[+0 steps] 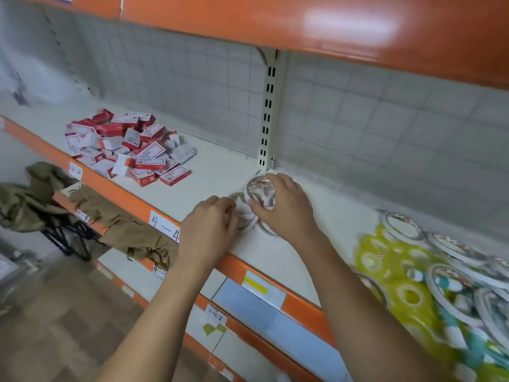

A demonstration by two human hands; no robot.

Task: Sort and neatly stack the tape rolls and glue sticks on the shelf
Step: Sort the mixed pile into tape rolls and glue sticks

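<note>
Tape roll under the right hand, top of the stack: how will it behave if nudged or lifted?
Likely slippery: the tape roll looks glossy, as if film-wrapped. It may slide off, since it sits tilted on the rolls below, steadied by the right hand. On edge, its round disc shape would probably roll along the shelf.

We are counting two hands: the left hand (208, 230) and the right hand (283, 204). We are counting at least three tape rolls (260, 192) between them, partly hidden. We are seeing one heap of red-and-white boxes (129, 147), too many to count exactly. We are seeing another pile of tape rolls (451, 274) at the right, blurred, roughly six or more.
</note>
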